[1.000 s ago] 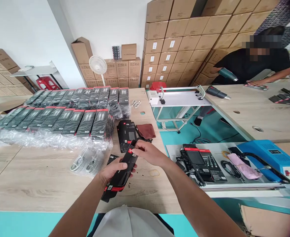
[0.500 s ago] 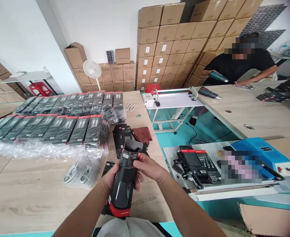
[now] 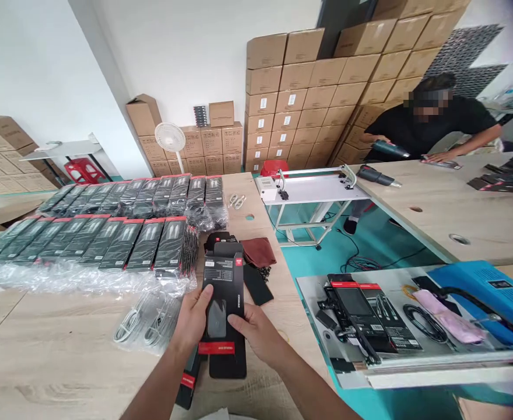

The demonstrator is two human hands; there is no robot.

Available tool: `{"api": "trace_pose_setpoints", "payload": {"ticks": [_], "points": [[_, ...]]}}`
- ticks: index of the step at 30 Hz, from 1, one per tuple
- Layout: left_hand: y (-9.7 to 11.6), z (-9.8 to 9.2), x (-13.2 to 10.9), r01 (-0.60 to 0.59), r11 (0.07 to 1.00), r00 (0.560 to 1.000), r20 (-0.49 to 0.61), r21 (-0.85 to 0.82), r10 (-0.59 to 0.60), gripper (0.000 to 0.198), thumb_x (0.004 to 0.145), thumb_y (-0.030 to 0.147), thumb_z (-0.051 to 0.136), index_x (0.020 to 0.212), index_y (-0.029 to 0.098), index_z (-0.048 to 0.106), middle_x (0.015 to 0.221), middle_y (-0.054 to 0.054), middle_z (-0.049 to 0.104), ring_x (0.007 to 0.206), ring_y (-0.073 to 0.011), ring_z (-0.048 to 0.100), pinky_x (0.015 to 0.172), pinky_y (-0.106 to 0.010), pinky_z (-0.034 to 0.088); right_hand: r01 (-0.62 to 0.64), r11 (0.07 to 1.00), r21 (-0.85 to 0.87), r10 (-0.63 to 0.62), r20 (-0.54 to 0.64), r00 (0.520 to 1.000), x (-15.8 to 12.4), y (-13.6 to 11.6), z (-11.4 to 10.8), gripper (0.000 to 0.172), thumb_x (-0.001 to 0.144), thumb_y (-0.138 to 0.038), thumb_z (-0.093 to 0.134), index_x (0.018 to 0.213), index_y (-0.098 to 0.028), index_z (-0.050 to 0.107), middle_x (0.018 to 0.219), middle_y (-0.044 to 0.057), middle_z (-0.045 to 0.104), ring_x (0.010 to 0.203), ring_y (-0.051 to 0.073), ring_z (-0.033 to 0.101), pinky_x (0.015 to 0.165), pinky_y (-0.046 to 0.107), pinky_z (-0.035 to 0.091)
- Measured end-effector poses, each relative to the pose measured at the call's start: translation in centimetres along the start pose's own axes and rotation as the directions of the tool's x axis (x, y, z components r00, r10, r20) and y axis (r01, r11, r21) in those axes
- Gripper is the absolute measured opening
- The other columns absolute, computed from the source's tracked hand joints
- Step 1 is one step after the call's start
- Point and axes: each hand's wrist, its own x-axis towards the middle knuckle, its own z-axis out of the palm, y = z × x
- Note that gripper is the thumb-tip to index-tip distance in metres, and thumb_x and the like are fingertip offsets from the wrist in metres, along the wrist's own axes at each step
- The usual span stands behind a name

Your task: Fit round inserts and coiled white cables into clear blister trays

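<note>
Black cardboard retail box held upright just above wood-laminate table, betw. L hand and R hand; fingers of both hands grasp box sides, not clenched. Step: box handling; top end looks open, so likely calls for closing. Lower end overlaps 2nd black box. Box contents hidden; small print illegible.

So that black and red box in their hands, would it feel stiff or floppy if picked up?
The black and red box looks like thin printed card, so probably stiff but bendable if squeezed. It seems light, as the left hand and right hand hold it loosely. Tall and flat, it would likely tip if stood up.
</note>
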Motion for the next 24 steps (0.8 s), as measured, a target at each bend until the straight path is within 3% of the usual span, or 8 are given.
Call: {"api": "trace_pose_setpoints", "payload": {"ticks": [2,4,8,11,13,15,20,24], "points": [[0.4,-0.1,-0.2,-0.031,1.000,0.999,-0.013,0.003,0.031,0.043,0.086,0.056,0.051,0.089,0.017,0.070,0.076,-0.005,0.069,0.071,-0.0220,0.060,0.063,-0.030,0.047,-0.032,0.999,-0.011,0.033,0.076,0.997,-0.4,0.3,-0.2,0.035,0.083,-0.050,0.064,0.102,-0.022,0.071,0.092,0.003,0.071,0.091,0.023,0.064,0.091,0.043,0.050],[0.8,-0.2,-0.5,-0.092,0.989,0.994,-0.052,0.120,0.098,0.039,0.087,0.053,0.052,0.082,0.018,0.069,0.075,-0.004,0.068,0.070,-0.0210,0.058,0.064,-0.030,0.045,-0.052,0.996,-0.072,0.058,0.090,0.994,-0.4,0.3,-0.8,0.035,0.082,-0.050,0.066,0.100,-0.021,0.071,0.084,0.003,0.069,0.082,0.021,0.063,0.085,0.042,0.052],[0.7,-0.1,-1.2,-0.107,0.931,0.992,-0.028,0.350,0.124,0.033,0.086,0.045,0.055,0.065,0.021,0.064,0.060,-0.002,0.060,0.059,-0.0183,0.053,0.057,-0.029,0.039,0.015,0.978,-0.209,-0.064,-0.229,0.971,0.4,0.0,-2.0,0.056,0.080,-0.044,0.069,0.130,-0.024,0.054,0.088,0.002,0.064,0.073,0.017,0.059,0.073,0.035,0.052],[0.4,-0.2,-1.5,-0.087,0.958,0.995,0.064,0.272,0.072,0.027,0.083,0.042,0.061,0.098,0.021,0.068,0.077,-0.003,0.069,0.065,-0.0191,0.060,0.056,-0.028,0.043,0.085,0.967,-0.241,-0.151,-0.271,0.951,0.8,-0.7,-2.3,0.071,0.083,-0.037,0.065,0.146,-0.026,0.033,0.103,0.005,0.062,0.090,0.018,0.061,0.084,0.035,0.049],[0.3,-0.3,-1.6,-0.078,0.980,0.997,0.033,0.181,0.073,0.054,0.081,0.043,0.065,0.129,0.023,0.052,0.092,-0.004,0.070,0.064,-0.0172,0.061,0.054,-0.027,0.046,0.092,0.968,-0.233,-0.140,-0.198,0.970,0.7,-1.5,-2.2,0.073,0.085,-0.035,0.062,0.149,-0.026,0.028,0.105,0.006,0.061,0.095,0.019,0.060,0.087,0.036,0.048],[0.5,-0.4,-1.6,-0.107,0.989,0.994,0.018,0.105,0.105,0.069,0.081,0.045,0.065,0.140,0.024,0.037,0.097,-0.005,0.069,0.059,-0.0142,0.059,0.053,-0.026,0.046,0.084,0.974,-0.209,-0.114,-0.136,0.984,0.5,-2.3,-2.0,0.075,0.086,-0.035,0.061,0.151,-0.027,0.023,0.104,0.005,0.060,0.092,0.018,0.060,0.084,0.035,0.048],[1.7,-0.4,-1.3,-0.246,0.969,0.964,0.100,-0.024,0.247,0.048,0.090,0.044,0.053,0.132,0.023,0.043,0.106,-0.008,0.066,0.079,-0.0169,0.063,0.073,-0.029,0.050,0.107,0.984,-0.140,-0.117,-0.068,0.991,0.1,-3.7,-0.9,0.077,0.085,-0.037,0.063,0.150,-0.029,0.023,0.102,0.005,0.061,0.092,0.019,0.059,0.080,0.033,0.048],[1.7,-0.7,-0.7,-0.303,0.952,0.947,0.099,-0.029,0.305,0.033,0.090,0.044,0.053,0.114,0.022,0.053,0.100,-0.004,0.065,0.086,-0.0176,0.060,0.078,-0.029,0.047,0.082,0.987,-0.141,-0.098,-0.110,0.989,0.2,-3.8,0.0,0.053,0.083,-0.038,0.063,0.132,-0.030,0.045,0.096,0.002,0.062,0.084,0.018,0.059,0.071,0.030,0.049]]}}
